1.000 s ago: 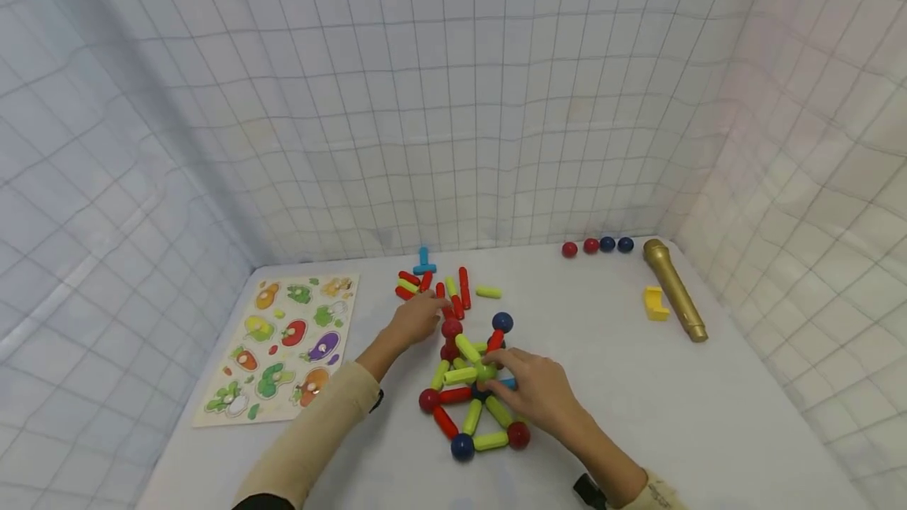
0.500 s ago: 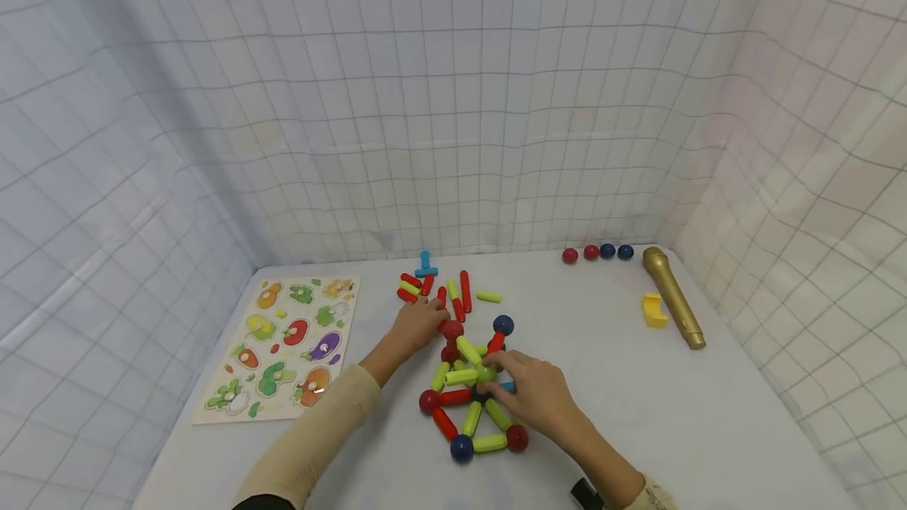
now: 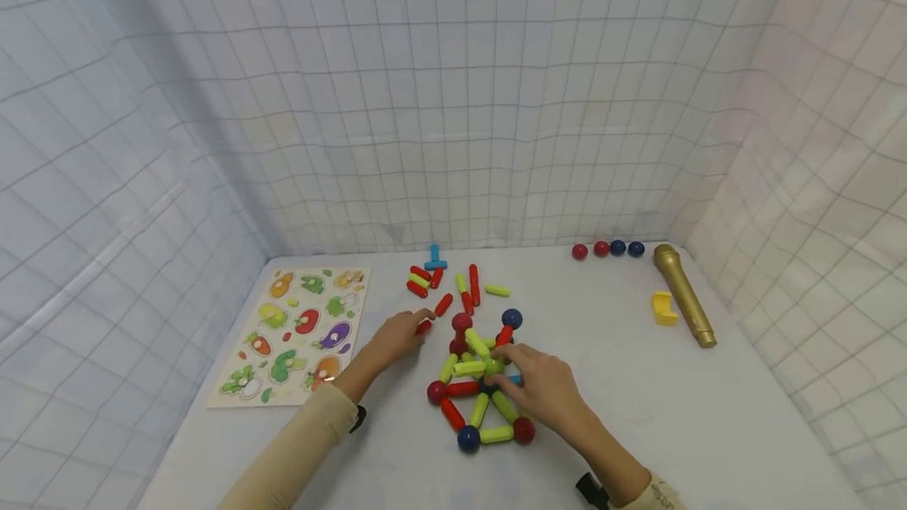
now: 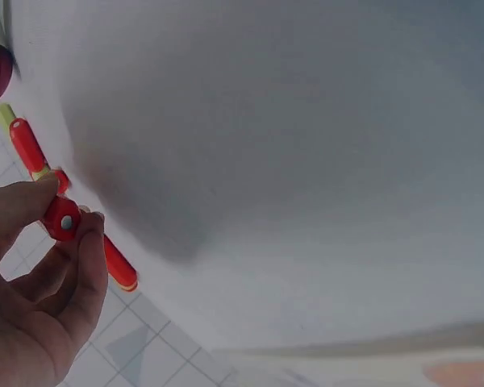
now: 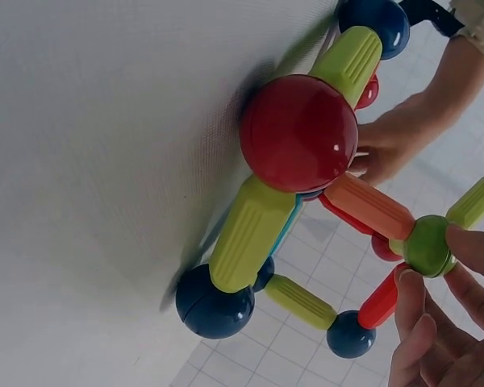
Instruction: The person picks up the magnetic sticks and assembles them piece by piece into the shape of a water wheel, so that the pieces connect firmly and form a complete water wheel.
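My left hand point(image 3: 395, 338) pinches a short red magnetic rod point(image 4: 62, 218) between thumb and fingers, its round end with a metal dot facing the left wrist camera. My right hand point(image 3: 547, 386) holds a green ball point(image 5: 428, 246) at the top of a magnetic ball-and-rod structure point(image 3: 496, 434). Red and blue balls join its yellow-green, red and blue rods. In the right wrist view, a large red ball point(image 5: 298, 133) and a blue ball point(image 5: 215, 301) stand nearest the camera. Two yellow-green rods stick out leftward from the green ball in the head view.
Loose rods point(image 3: 418, 280) lie behind the structure, with blue rods point(image 3: 435, 264) farther back. A vegetable puzzle board point(image 3: 298, 337) is at left. Spare balls point(image 3: 601, 249), a yellow bracket-shaped piece point(image 3: 664, 309) and a gold microphone-shaped object point(image 3: 684, 295) sit at right.
My left hand has drawn back leftward from the loose rods with a red rod in its fingers. My right hand keeps holding the green ball; the head view has shifted slightly.
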`<action>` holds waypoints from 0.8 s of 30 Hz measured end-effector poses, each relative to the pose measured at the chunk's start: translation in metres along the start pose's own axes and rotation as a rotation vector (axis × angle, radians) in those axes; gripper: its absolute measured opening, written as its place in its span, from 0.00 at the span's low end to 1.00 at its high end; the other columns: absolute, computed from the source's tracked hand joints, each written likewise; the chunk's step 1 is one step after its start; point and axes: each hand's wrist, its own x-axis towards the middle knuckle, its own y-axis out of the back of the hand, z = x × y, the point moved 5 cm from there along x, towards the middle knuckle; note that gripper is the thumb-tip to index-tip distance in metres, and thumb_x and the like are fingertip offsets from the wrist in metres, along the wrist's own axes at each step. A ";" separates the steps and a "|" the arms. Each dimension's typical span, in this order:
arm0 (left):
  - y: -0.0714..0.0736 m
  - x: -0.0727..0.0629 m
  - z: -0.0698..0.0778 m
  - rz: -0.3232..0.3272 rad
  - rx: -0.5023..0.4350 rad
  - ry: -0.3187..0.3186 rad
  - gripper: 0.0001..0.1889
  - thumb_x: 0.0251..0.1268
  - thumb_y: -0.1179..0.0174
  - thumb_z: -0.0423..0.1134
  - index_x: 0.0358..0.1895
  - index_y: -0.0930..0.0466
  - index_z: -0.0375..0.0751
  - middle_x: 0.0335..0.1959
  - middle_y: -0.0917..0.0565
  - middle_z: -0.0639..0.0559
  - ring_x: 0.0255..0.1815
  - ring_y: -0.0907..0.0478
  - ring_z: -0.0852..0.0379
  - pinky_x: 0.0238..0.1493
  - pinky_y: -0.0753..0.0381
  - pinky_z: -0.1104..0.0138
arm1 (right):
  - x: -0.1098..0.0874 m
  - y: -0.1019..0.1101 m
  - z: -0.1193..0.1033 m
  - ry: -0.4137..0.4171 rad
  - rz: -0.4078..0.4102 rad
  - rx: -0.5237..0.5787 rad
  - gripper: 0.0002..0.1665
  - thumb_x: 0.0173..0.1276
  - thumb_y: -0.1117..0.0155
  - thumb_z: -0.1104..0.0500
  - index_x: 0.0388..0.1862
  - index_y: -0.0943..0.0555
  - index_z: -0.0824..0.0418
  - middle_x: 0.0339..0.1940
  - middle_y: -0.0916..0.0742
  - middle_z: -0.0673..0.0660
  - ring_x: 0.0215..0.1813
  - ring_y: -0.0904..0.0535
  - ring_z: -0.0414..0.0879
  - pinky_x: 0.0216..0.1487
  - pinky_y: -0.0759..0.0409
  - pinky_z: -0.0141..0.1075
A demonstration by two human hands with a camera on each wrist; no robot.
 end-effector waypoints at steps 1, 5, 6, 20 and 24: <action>0.003 -0.004 -0.002 0.006 0.004 -0.006 0.18 0.65 0.39 0.34 0.58 0.23 0.49 0.42 0.19 0.45 0.38 0.23 0.52 0.47 0.18 0.57 | 0.000 0.001 0.000 -0.005 0.004 -0.002 0.22 0.58 0.27 0.45 0.50 0.20 0.42 0.43 0.12 0.44 0.27 0.26 0.33 0.31 0.28 0.23; 0.013 -0.023 -0.009 0.039 -0.068 0.008 0.18 0.66 0.40 0.33 0.57 0.23 0.49 0.42 0.19 0.44 0.37 0.23 0.52 0.44 0.18 0.58 | 0.002 0.002 0.002 -0.018 0.005 0.005 0.22 0.58 0.27 0.45 0.51 0.21 0.41 0.45 0.11 0.45 0.26 0.25 0.33 0.30 0.28 0.23; 0.015 -0.029 -0.010 0.047 -0.127 0.013 0.17 0.65 0.39 0.34 0.56 0.24 0.50 0.41 0.18 0.45 0.37 0.24 0.53 0.42 0.19 0.59 | 0.002 0.002 0.002 -0.017 0.002 0.009 0.22 0.58 0.27 0.45 0.51 0.21 0.41 0.45 0.11 0.45 0.26 0.25 0.33 0.29 0.28 0.23; -0.005 -0.089 0.035 0.107 -0.478 -0.195 0.19 0.58 0.31 0.39 0.52 0.26 0.48 0.40 0.14 0.56 0.39 0.22 0.62 0.43 0.20 0.73 | 0.000 0.003 0.004 -0.036 0.001 0.017 0.21 0.58 0.26 0.47 0.51 0.20 0.43 0.45 0.12 0.46 0.24 0.28 0.33 0.28 0.29 0.23; -0.014 -0.089 0.038 0.107 -0.393 -0.222 0.15 0.58 0.31 0.40 0.48 0.20 0.46 0.38 0.15 0.58 0.39 0.21 0.62 0.44 0.18 0.69 | -0.001 -0.001 0.002 -0.031 -0.012 0.036 0.21 0.59 0.27 0.46 0.51 0.21 0.41 0.47 0.12 0.45 0.26 0.27 0.33 0.30 0.28 0.23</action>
